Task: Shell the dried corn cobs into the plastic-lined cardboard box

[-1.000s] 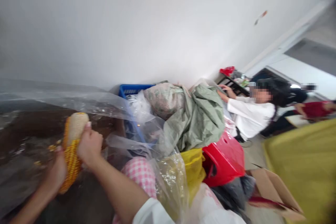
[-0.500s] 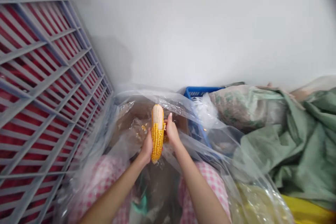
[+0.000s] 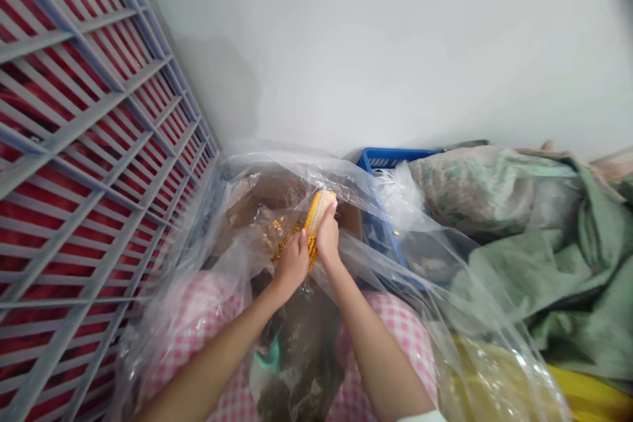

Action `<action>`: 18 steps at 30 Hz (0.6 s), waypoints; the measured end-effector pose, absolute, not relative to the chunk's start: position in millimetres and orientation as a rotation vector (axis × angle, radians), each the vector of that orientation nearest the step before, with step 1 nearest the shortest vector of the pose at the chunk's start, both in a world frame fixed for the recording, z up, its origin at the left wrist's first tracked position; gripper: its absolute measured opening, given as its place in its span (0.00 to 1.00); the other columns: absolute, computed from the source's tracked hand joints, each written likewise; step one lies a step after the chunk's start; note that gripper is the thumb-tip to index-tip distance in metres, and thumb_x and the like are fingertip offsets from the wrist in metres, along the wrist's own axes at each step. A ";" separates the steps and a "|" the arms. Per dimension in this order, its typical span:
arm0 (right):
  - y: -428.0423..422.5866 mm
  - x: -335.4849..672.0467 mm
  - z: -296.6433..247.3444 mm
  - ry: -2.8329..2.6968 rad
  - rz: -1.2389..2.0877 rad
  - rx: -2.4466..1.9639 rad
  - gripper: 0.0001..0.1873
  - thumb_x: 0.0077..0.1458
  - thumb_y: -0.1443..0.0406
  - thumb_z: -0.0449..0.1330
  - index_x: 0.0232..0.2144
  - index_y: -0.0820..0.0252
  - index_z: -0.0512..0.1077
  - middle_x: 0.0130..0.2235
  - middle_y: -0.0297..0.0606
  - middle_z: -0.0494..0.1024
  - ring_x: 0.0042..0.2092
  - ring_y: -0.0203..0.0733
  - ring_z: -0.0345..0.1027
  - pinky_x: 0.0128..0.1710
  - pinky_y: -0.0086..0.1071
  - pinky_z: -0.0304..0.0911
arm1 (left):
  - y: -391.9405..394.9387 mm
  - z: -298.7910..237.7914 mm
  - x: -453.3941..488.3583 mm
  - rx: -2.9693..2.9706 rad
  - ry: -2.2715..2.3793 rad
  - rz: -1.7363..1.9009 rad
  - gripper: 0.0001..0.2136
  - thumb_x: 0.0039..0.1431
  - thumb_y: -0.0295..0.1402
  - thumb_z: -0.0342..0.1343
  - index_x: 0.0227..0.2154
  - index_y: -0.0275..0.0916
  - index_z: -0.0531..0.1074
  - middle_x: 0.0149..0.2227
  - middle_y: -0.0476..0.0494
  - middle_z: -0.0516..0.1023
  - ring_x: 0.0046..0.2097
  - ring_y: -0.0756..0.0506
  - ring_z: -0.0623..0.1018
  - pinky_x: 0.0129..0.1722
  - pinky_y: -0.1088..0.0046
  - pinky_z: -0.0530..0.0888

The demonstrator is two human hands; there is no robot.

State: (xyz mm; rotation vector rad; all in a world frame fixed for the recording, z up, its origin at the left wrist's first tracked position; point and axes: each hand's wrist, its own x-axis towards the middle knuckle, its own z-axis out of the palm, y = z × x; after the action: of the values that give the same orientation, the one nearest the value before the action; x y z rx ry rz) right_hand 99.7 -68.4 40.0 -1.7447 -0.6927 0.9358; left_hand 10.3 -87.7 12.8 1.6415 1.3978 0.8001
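Note:
A partly stripped corn cob (image 3: 312, 212) is held between both hands, its bare pale strip towards the top and yellow kernels along the side and below. My left hand (image 3: 295, 257) is closed around its lower left part. On the right side, my right hand (image 3: 327, 236) grips the cob with the thumb lying up along the bare strip. Loose corn kernels (image 3: 278, 224) lie below in a clear plastic bag (image 3: 237, 250), which lines a brown cardboard box (image 3: 242, 211). The fingers behind the cob are hidden.
A grey slatted crate (image 3: 123, 92) with red behind its slats rises at the left. Right of the box stands a blue basket (image 3: 368, 161) with a white plastic bag (image 3: 403, 191). Green cloth (image 3: 534, 264) and yellow material (image 3: 588, 395) lie farther right. A white wall (image 3: 346, 46) is in front.
The cob has tilted with its top to the right. My right hand has closed onto it, and my left hand has moved up and right across its lower part. The view has shifted slightly.

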 end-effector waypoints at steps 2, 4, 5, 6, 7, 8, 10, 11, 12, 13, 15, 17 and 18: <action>-68.6 100.6 38.3 -0.640 0.928 -1.847 0.44 0.48 0.39 0.28 0.32 0.63 0.73 0.39 0.53 0.75 0.41 0.52 0.69 0.40 0.39 0.59 | -91.7 14.8 12.8 1.649 1.386 0.778 0.25 0.61 0.42 0.30 0.37 0.33 0.70 0.42 0.31 0.74 0.46 0.43 0.72 0.47 0.64 0.65; -69.1 101.3 37.4 -0.658 0.916 -1.866 0.44 0.48 0.39 0.28 0.31 0.63 0.73 0.38 0.53 0.75 0.41 0.52 0.69 0.40 0.40 0.58 | -94.0 16.8 13.5 1.634 1.398 0.771 0.24 0.61 0.41 0.31 0.37 0.33 0.70 0.42 0.32 0.74 0.46 0.43 0.72 0.47 0.64 0.65; -69.4 101.5 37.1 -0.675 0.901 -1.859 0.44 0.48 0.39 0.29 0.31 0.63 0.73 0.38 0.52 0.76 0.40 0.52 0.69 0.40 0.39 0.58 | -94.7 17.4 13.3 1.623 1.402 0.772 0.24 0.61 0.41 0.31 0.37 0.33 0.70 0.42 0.32 0.74 0.46 0.43 0.72 0.46 0.64 0.66; -69.7 101.7 36.8 -0.689 0.888 -1.851 0.43 0.48 0.39 0.29 0.31 0.62 0.73 0.37 0.51 0.76 0.39 0.51 0.69 0.40 0.39 0.58 | -95.2 17.7 13.1 1.611 1.405 0.775 0.24 0.61 0.41 0.31 0.38 0.34 0.70 0.42 0.33 0.74 0.46 0.43 0.73 0.46 0.65 0.66; -70.0 101.9 36.7 -0.698 0.882 -1.843 0.43 0.48 0.39 0.30 0.30 0.62 0.73 0.37 0.50 0.76 0.38 0.50 0.69 0.39 0.38 0.58 | -95.5 17.7 12.8 1.599 1.401 0.780 0.24 0.61 0.42 0.31 0.38 0.34 0.70 0.42 0.33 0.75 0.46 0.43 0.73 0.46 0.65 0.66; -70.2 102.2 36.7 -0.703 0.879 -1.840 0.43 0.48 0.39 0.30 0.30 0.62 0.73 0.36 0.50 0.76 0.38 0.50 0.69 0.38 0.37 0.58 | -95.7 17.5 12.6 1.587 1.396 0.786 0.24 0.61 0.42 0.31 0.39 0.34 0.70 0.42 0.34 0.75 0.46 0.43 0.73 0.46 0.66 0.66; -70.5 102.8 37.2 -0.710 0.881 -1.846 0.42 0.48 0.39 0.31 0.29 0.62 0.73 0.35 0.50 0.77 0.37 0.50 0.69 0.38 0.37 0.59 | -95.6 17.0 12.2 1.567 1.383 0.800 0.24 0.60 0.43 0.31 0.39 0.35 0.70 0.42 0.34 0.75 0.46 0.43 0.72 0.47 0.66 0.66; -70.6 103.3 37.9 -0.713 0.879 -1.853 0.42 0.48 0.39 0.31 0.29 0.62 0.73 0.35 0.50 0.77 0.37 0.50 0.69 0.38 0.37 0.59 | -95.4 16.8 12.0 1.560 1.376 0.806 0.24 0.60 0.43 0.31 0.39 0.35 0.70 0.43 0.35 0.75 0.47 0.44 0.72 0.47 0.67 0.66; -70.6 103.8 38.7 -0.715 0.874 -1.858 0.42 0.48 0.39 0.31 0.29 0.62 0.73 0.35 0.50 0.76 0.37 0.50 0.69 0.38 0.37 0.59 | -95.0 16.8 12.0 1.557 1.368 0.810 0.25 0.60 0.43 0.31 0.39 0.35 0.70 0.43 0.35 0.75 0.47 0.44 0.72 0.47 0.67 0.65; -70.5 104.3 39.8 -0.716 0.868 -1.861 0.42 0.49 0.40 0.31 0.29 0.62 0.73 0.35 0.51 0.76 0.37 0.50 0.69 0.38 0.37 0.59 | -94.5 16.8 11.9 1.554 1.358 0.809 0.25 0.60 0.44 0.31 0.39 0.34 0.71 0.43 0.35 0.75 0.47 0.44 0.72 0.47 0.67 0.65; -70.4 105.2 42.1 -0.713 0.867 -1.855 0.42 0.49 0.40 0.30 0.28 0.63 0.73 0.35 0.51 0.76 0.37 0.50 0.69 0.37 0.37 0.59 | -93.2 16.9 11.9 1.543 1.341 0.803 0.26 0.60 0.45 0.31 0.40 0.34 0.71 0.43 0.35 0.75 0.47 0.44 0.72 0.47 0.67 0.65; -70.1 105.7 44.1 -0.705 0.873 -1.839 0.41 0.49 0.40 0.30 0.26 0.62 0.72 0.33 0.50 0.76 0.35 0.48 0.69 0.37 0.36 0.59 | -92.0 16.9 11.8 1.523 1.334 0.792 0.26 0.60 0.46 0.31 0.40 0.34 0.71 0.44 0.36 0.75 0.47 0.44 0.72 0.47 0.67 0.66; -70.0 105.8 44.8 -0.701 0.871 -1.835 0.41 0.49 0.40 0.30 0.25 0.62 0.72 0.33 0.50 0.76 0.34 0.48 0.69 0.36 0.36 0.59 | -91.6 16.7 11.7 1.515 1.333 0.788 0.27 0.59 0.46 0.31 0.40 0.34 0.71 0.44 0.36 0.75 0.47 0.44 0.72 0.47 0.67 0.66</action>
State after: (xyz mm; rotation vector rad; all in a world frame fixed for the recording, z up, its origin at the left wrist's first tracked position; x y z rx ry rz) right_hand 105.8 -70.0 44.8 -1.8351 -0.7007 0.8713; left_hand 11.7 -91.6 16.7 1.5150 1.3325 0.7885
